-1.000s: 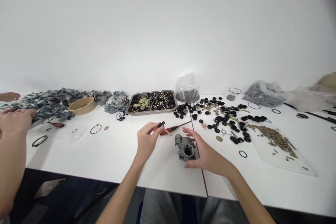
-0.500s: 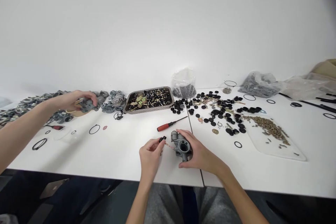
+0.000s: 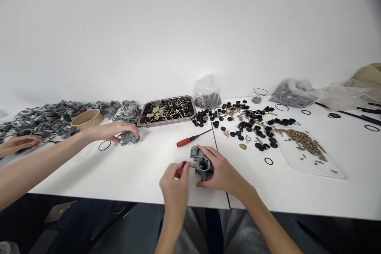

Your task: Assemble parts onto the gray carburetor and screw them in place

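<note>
The left hand (image 3: 175, 180) pinches a small black part (image 3: 184, 163) in its fingers, touching the grey carburetor body (image 3: 200, 163), which the right hand (image 3: 222, 172) grips near the counter's (image 3: 143, 174) front edge. A red-handled screwdriver (image 3: 190, 139) lies just behind. A co-worker's hand (image 3: 114, 130) covers another grey casting (image 3: 128, 138) farther left.

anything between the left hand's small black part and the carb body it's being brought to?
Nothing visible. The left hand pinches the small black part right at the side of the grey carburetor body, which the right hand grips. The red-handled screwdriver lies farther back on the table, out of the way.
</note>
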Tool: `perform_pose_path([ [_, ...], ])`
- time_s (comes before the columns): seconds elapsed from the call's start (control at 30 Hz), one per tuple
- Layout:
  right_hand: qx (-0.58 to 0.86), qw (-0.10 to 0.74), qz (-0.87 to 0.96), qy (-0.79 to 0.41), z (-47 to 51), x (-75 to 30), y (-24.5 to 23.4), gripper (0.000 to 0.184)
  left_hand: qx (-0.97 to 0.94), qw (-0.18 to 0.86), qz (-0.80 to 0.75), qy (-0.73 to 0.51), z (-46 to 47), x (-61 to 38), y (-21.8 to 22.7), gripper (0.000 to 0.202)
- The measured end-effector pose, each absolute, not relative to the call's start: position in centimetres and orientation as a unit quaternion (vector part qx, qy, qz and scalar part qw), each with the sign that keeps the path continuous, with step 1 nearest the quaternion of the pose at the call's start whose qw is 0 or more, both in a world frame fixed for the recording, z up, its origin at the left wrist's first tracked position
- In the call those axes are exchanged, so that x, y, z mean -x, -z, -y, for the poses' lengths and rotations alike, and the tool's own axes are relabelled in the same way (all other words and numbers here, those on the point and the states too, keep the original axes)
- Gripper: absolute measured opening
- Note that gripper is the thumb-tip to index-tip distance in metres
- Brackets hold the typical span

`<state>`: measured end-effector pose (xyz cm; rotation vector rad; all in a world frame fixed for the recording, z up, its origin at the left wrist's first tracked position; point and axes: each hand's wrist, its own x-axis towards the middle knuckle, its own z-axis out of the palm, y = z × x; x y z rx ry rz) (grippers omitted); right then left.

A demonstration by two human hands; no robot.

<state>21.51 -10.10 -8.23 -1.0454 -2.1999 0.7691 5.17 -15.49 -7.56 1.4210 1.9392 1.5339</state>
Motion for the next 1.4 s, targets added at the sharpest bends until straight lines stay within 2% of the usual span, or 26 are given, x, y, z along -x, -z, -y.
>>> perform_pose_path([
  [0.17,0.378,0.293,0.831,-0.285,10.1,-21.2,7.9,0.092,-0.506,0.21,-0.635,-0.545,17.2,-7.3,7.3,0.031],
  [0.33,0.381,0.276,0.838,-0.276,10.3,-21.2,8.0,0.102,-0.453,0.371,-0.586,-0.56,16.5,-4.3,7.4,0.031],
  [0.47,0.381,0.269,0.841,-0.275,10.4,-21.1,8.1,0.105,-0.42,0.46,-0.561,-0.545,15.5,-2.5,7.1,0.023],
  [0.57,0.381,0.264,0.842,-0.278,10.5,-21.2,8.0,0.106,-0.432,0.447,-0.56,-0.548,15.5,-2.5,6.9,0.022],
  [0.77,0.379,0.27,0.839,-0.281,10.5,-21.1,7.8,0.107,-0.491,0.333,-0.55,-0.588,15.8,-3.0,7.9,0.014],
  [1.0,0.377,0.274,0.838,-0.284,10.5,-21.2,7.7,0.102,-0.533,0.266,-0.588,-0.547,16.2,-3.4,8.6,0.019],
  [1.07,0.376,0.278,0.837,-0.285,10.6,-21.2,7.7,0.102,-0.515,0.276,-0.596,-0.551,16.5,-3.6,8.3,0.02],
  [1.27,0.371,0.28,0.838,-0.285,10.5,-21.2,7.9,0.105,-0.419,0.396,-0.585,-0.571,16.5,-3.7,7.5,0.021],
  [1.4,0.37,0.28,0.839,-0.284,10.3,-21.2,8.2,0.105,-0.423,0.408,-0.57,-0.575,16.2,-3.4,7.3,0.018],
])
